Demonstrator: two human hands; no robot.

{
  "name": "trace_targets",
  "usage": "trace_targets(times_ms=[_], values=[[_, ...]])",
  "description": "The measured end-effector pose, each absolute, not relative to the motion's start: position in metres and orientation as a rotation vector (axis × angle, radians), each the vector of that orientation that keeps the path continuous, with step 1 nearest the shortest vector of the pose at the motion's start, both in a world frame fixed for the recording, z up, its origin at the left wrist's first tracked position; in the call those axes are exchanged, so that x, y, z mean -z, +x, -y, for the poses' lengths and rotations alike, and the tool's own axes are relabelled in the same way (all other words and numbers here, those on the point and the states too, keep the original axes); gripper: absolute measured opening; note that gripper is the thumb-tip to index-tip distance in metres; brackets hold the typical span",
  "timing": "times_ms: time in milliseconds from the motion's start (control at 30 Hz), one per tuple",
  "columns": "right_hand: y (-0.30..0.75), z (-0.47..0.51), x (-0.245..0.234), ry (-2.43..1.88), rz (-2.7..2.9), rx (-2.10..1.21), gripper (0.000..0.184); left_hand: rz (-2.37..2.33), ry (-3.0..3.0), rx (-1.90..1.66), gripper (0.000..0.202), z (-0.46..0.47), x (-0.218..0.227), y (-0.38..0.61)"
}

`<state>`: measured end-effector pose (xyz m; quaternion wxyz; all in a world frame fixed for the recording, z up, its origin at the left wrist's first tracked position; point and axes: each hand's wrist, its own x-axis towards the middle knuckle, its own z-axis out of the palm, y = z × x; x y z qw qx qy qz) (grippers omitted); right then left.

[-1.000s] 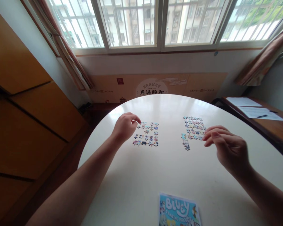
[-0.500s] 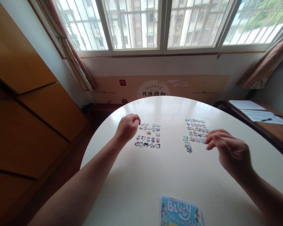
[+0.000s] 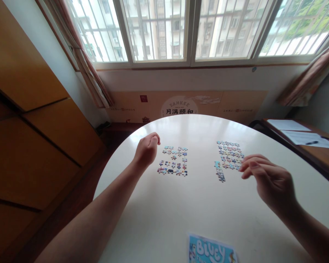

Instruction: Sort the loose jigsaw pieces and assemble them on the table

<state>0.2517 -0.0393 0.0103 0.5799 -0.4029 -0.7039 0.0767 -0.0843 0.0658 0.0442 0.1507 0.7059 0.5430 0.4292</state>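
Observation:
On the white table, loose jigsaw pieces (image 3: 172, 171) lie in several spaced rows on the left. My left hand (image 3: 146, 149) is curled into a loose fist beside their upper left edge; its fingers hide whatever may be inside. To the right is a joined section of jigsaw puzzle (image 3: 230, 153), with a narrow joined strip of pieces (image 3: 220, 171) along its lower left. My right hand (image 3: 274, 179) is at the section's right edge, fingers stretched toward it and slightly apart, the thumb above them. No piece shows in that hand, and whether the fingertips touch the puzzle is unclear.
A blue Bluey picture sheet or booklet (image 3: 210, 250) lies at the table's near edge. Beyond the round table (image 3: 191, 208) are a wall and barred windows. At right, a brown desk (image 3: 314, 151) bears papers (image 3: 303, 138) and a pen. Wooden cabinets (image 3: 44, 153) stand at left.
My left hand has drawn slightly left, away from the loose pieces. The right hand stays by the joined section. The whole view has shifted a little, so the table appears lower.

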Motion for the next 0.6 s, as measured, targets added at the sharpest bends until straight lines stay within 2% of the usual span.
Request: trace_targets(times_ms=[200,367,600], values=[[0.252,0.040,-0.010,-0.944,1.641,-0.186,0.039,-1.640,2.067,-1.086,0.040,-0.077,-0.034,-0.089],[0.252,0.039,-0.009,-0.934,1.649,-0.200,0.038,-1.696,2.297,-0.788,0.030,-0.081,-0.025,-0.088],[0.249,0.040,-0.013,-0.918,1.656,-0.191,0.038,-1.658,2.372,-0.671,0.038,-0.078,-0.015,-0.082]])
